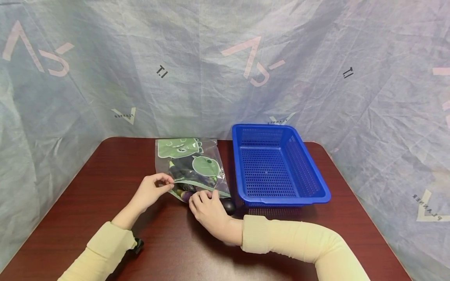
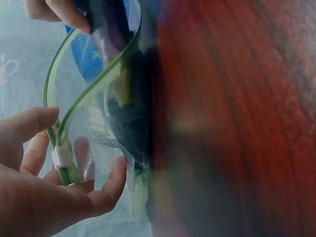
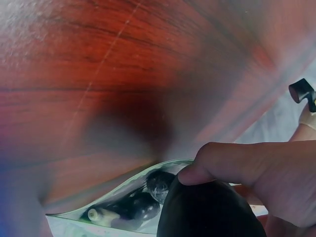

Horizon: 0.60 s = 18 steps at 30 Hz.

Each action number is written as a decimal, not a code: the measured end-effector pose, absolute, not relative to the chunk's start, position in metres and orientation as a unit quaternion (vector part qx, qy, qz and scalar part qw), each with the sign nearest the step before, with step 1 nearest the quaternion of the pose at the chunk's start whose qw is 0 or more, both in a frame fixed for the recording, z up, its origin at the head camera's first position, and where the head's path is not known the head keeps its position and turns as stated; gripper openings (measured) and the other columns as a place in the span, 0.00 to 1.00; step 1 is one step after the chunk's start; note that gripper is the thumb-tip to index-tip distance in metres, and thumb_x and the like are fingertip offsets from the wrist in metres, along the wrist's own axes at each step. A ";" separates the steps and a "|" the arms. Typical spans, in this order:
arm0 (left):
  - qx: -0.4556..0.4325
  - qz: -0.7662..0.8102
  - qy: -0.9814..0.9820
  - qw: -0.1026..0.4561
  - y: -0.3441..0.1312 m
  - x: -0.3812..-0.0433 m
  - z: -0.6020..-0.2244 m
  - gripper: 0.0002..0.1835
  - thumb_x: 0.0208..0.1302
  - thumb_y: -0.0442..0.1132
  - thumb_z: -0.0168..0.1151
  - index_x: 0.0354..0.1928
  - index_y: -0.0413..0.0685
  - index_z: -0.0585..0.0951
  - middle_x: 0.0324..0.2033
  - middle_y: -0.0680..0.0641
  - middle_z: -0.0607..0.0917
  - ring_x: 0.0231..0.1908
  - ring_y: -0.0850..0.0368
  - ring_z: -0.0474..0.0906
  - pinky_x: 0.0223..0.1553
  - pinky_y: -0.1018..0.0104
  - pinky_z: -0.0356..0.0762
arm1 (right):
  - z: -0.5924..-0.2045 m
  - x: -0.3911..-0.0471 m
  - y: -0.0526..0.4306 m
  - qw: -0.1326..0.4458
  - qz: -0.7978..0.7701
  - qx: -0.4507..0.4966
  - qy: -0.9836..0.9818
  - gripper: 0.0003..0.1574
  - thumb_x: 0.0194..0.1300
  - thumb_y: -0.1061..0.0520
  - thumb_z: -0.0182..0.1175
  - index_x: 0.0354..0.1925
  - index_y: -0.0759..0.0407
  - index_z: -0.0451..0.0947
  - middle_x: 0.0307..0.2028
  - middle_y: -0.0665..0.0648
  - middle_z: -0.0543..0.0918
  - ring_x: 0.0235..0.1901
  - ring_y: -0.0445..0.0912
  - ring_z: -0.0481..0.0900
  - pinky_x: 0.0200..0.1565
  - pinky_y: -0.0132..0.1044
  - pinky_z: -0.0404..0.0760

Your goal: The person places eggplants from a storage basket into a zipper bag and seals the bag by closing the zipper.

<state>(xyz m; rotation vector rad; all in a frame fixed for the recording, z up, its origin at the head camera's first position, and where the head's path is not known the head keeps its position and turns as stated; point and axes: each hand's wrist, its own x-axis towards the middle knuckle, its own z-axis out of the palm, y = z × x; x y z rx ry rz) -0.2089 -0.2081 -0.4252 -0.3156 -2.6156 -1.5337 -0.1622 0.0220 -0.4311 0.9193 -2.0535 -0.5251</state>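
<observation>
A clear zip bag [image 1: 225, 171] with green cartoon prints lies on the table, its green-edged mouth parted towards me. Inside it are dark eggplants [image 1: 181, 171], seen through the plastic. My left hand [image 1: 152, 191] pinches the bag's rim at the left corner, near a white slider [image 2: 61, 157]. In my right hand [image 1: 211, 214] is another eggplant [image 3: 207, 212], gripped from above, with its rounded dark end sticking out to the right. Its purple, pale-stemmed end [image 1: 186, 196] is at the bag's mouth. Other eggplants [image 3: 138, 206] show through the opening in the right wrist view.
A blue perforated plastic basket [image 1: 240, 171] stands to the right of the bag on the dark red wooden table [image 1: 116, 171]. Grey printed cloth [image 1: 200, 78] hangs behind and on both sides. A small black device [image 1: 138, 246] sits at my left wrist.
</observation>
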 end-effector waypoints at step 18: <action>-0.110 -0.504 -0.856 0.041 -0.208 -0.206 -0.423 0.05 0.57 0.32 0.66 0.36 0.39 0.82 0.30 0.46 0.81 0.29 0.59 0.75 0.30 0.70 0.73 | -0.439 -0.173 0.025 0.392 -0.232 0.328 -0.828 0.20 0.64 0.56 0.40 0.39 0.46 0.80 0.32 0.50 0.73 0.29 0.47 0.68 0.28 0.40 0.64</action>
